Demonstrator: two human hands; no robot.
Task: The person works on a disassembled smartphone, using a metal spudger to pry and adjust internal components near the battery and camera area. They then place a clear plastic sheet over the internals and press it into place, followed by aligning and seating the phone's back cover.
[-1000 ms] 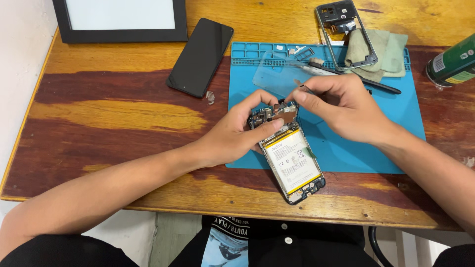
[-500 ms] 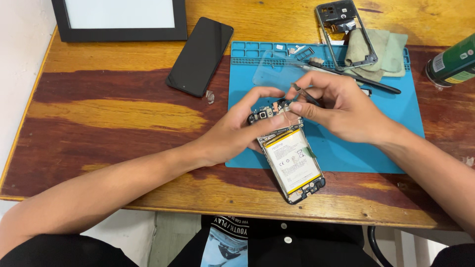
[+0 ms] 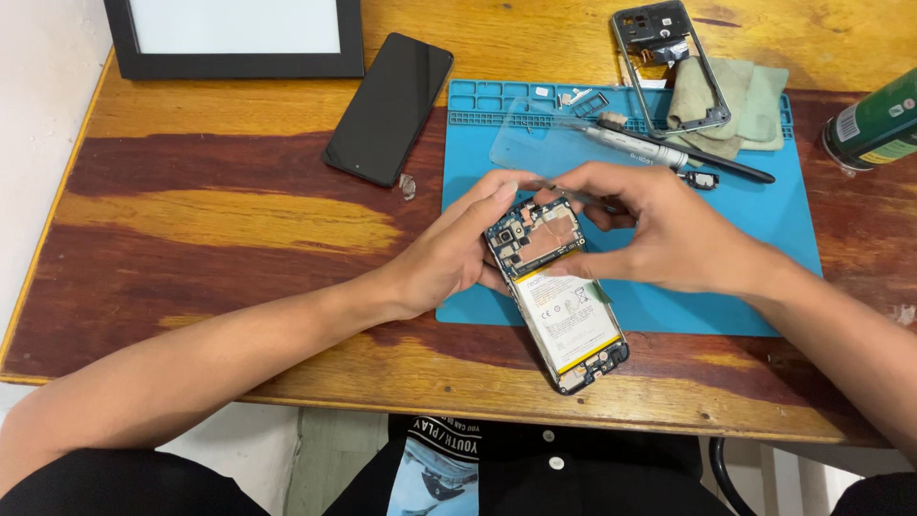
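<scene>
Fingers of the left hand [image 3: 449,258] curl around the upper edge of the opened smartphone with exposed circuit board and white battery [image 3: 559,301], closed on its side and steadying it. The right hand [image 3: 669,234] is pinched shut on thin dark metal tweezers [image 3: 573,196], whose tip sits over the circuit board near the phone's top.

Compared with a second ago, the right hand has swung across above the board and the tweezers now lie flatter, pointing left toward the left fingertips; the phone itself has barely shifted, half on the mat and half on bare wood near the table's front edge.

Underneath lies a blue silicone work mat [image 3: 764,248], carrying a clear plastic sheet [image 3: 535,143], a grey pen-shaped screwdriver [image 3: 635,148], a grey phone frame [image 3: 669,67] on a greenish cloth [image 3: 755,100]. Further out, on the varnished wooden table [image 3: 229,210], rest a black phone screen panel [image 3: 390,107], a black-framed whiteboard [image 3: 234,38] and a green cylindrical can [image 3: 874,122].
</scene>
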